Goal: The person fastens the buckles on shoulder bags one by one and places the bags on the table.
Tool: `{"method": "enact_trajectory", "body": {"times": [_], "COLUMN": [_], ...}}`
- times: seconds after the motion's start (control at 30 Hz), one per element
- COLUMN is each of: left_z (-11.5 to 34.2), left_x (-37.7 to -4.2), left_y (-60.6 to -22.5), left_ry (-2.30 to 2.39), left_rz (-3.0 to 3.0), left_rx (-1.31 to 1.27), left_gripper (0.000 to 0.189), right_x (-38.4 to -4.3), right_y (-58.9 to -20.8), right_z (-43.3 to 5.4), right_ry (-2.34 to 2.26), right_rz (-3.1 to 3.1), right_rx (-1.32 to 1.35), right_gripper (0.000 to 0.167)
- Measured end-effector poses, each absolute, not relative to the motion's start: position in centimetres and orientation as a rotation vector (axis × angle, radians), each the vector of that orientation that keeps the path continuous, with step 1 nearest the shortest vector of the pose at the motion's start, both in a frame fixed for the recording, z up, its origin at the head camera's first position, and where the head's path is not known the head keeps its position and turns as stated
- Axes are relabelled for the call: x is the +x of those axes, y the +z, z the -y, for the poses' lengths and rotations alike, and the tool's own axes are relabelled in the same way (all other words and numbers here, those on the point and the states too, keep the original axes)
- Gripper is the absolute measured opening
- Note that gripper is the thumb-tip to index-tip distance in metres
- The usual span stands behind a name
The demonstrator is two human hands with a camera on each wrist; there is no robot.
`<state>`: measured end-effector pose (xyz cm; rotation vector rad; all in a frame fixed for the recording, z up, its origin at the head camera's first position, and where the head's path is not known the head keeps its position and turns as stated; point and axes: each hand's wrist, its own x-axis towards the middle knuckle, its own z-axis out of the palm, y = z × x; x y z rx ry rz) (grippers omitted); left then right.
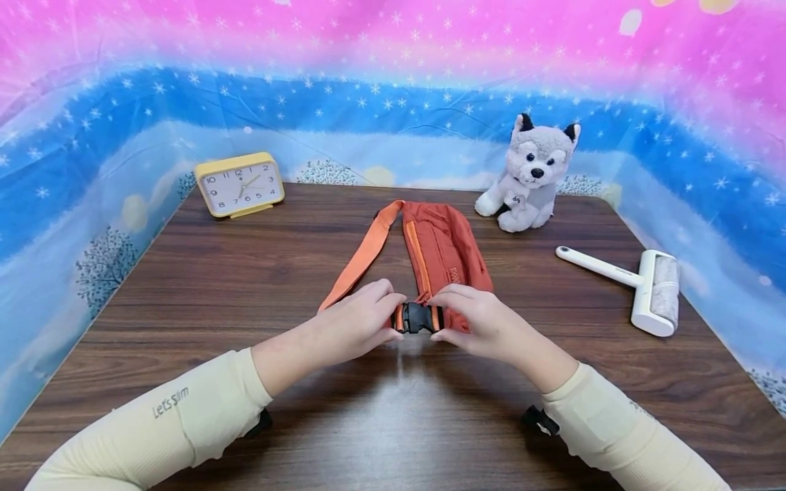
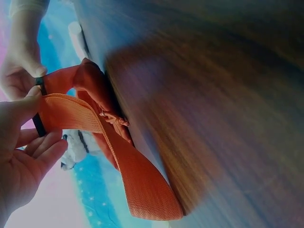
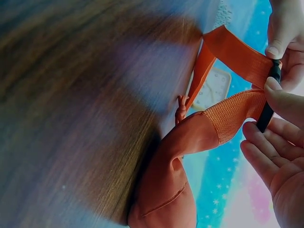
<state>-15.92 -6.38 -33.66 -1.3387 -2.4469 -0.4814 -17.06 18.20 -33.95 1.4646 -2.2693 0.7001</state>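
A rust-red waist bag (image 1: pixel 451 249) with an orange zip lies on the table, its orange strap (image 1: pixel 362 259) looping out to the left. At its near end, a black side-release buckle (image 1: pixel 419 318) is held up between both hands, its two halves together. My left hand (image 1: pixel 359 320) pinches the buckle's left end between thumb and fingers. On the opposite end, my right hand (image 1: pixel 488 319) has the same thumb-and-finger pinch. In the left wrist view the strap (image 2: pixel 137 175) hangs in a curve from the buckle. The right wrist view shows webbing (image 3: pixel 235 114) running into the bag (image 3: pixel 175 185).
A yellow alarm clock (image 1: pixel 241 185) stands at the back left of the wooden table (image 1: pixel 202 286). A grey plush dog (image 1: pixel 531 177) sits at the back right. Nearer on the right lies a white lint roller (image 1: pixel 656 293). Patterned cloth (image 1: pixel 368 102) encloses the table's back and sides.
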Motion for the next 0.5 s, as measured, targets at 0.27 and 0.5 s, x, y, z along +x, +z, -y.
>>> {"method": "enact_trajectory", "body": {"times": [0.27,0.5], "left_z": [6.33,6.32], "left_x": [-15.87,-15.86], "left_y": [-33.56,-33.53], "left_ry": [-0.510,-0.515], "left_rz": [2.470,2.474], "left_rx": [-1.354,-1.356], "left_gripper": [0.045,0.046], "right_x": [-17.18,-17.28], "right_y": [-33.93,-34.06], "right_z": [-18.13,-18.14], "right_ry": [0.715,0.725], "right_rz": [2.244,2.219], "right_rx": [1.492,1.504], "right_gripper": [0.044,0.045]}}
